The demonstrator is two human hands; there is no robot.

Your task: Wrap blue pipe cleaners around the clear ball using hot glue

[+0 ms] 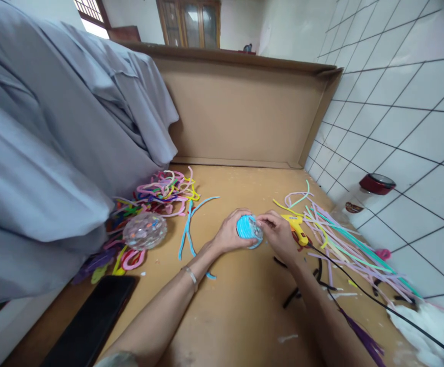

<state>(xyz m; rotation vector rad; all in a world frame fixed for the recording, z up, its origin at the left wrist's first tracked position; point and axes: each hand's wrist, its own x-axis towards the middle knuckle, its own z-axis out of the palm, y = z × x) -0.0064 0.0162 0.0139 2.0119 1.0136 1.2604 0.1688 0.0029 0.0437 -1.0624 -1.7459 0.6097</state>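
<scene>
Near the middle of the table, my left hand (232, 232) is wrapped round a ball (247, 227) covered in rows of light-blue pipe cleaner. A greyish patch shows on the ball's right side. My right hand (276, 229) is pinched at that patch; the fingertips touch the ball, and what lies between them is too small to make out. Just right of this hand rests a yellow glue gun (296, 228), its black cord running to the lower right. Several loose light-blue pipe cleaners (186, 232) lie to the left of my left hand.
A clear ball (144, 230) with coloured bits sits by a heap of pipe cleaners (164, 188) on the left. A phone (92, 321) lies at front left. Pastel pipe cleaners (344, 239) and a red-lidded jar (370, 191) line the tiled wall. Cardboard (241, 112) stands behind.
</scene>
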